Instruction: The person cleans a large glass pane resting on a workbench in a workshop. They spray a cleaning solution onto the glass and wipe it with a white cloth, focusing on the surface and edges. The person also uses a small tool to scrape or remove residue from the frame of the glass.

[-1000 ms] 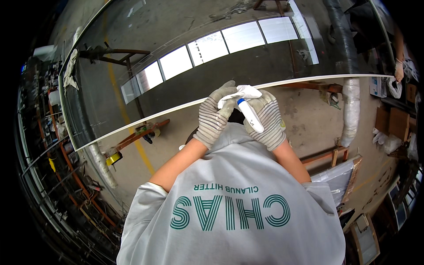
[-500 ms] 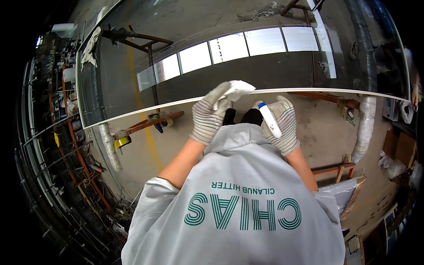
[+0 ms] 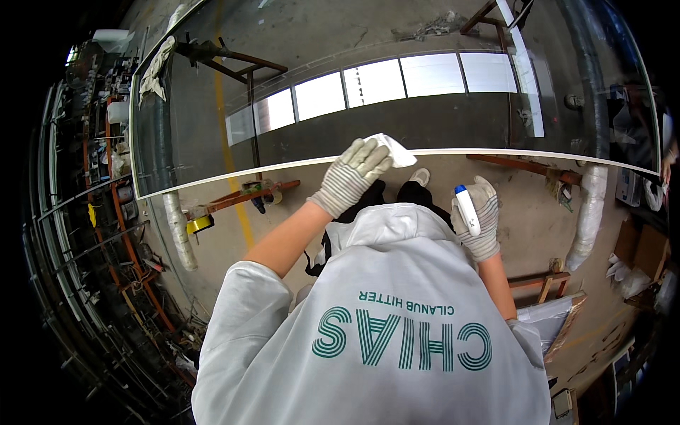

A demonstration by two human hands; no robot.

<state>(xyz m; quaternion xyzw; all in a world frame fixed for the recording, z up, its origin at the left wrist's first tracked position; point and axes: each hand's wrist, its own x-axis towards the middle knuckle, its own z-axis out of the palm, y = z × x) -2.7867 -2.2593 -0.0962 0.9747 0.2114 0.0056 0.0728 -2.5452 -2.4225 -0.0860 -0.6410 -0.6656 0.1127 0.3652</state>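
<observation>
A large glass pane (image 3: 312, 145) with a thin white edge lies in front of me and mirrors a row of bright windows. My left hand (image 3: 355, 173), in a striped work glove, is closed on a white cloth (image 3: 397, 151) at the pane's near edge. My right hand (image 3: 482, 218), gloved alike, grips a white spray bottle (image 3: 466, 210) with a blue tip, held near my body and apart from the glass. Only the bottle's upper part shows; the rest is hidden by the glove.
A pale rag (image 3: 154, 74) hangs over the pane's left corner. Wrapped supports (image 3: 587, 212) and brown metal stands (image 3: 248, 195) show under the pane. Yellow tape (image 3: 200, 224) sits at the left stand. Racks of long profiles (image 3: 64, 248) fill the left side; cardboard boxes (image 3: 641, 244) stand at right.
My left hand has moved right with the cloth, and its back now faces up at the pane's edge. My right hand has shifted right and slightly toward me with the spray bottle.
</observation>
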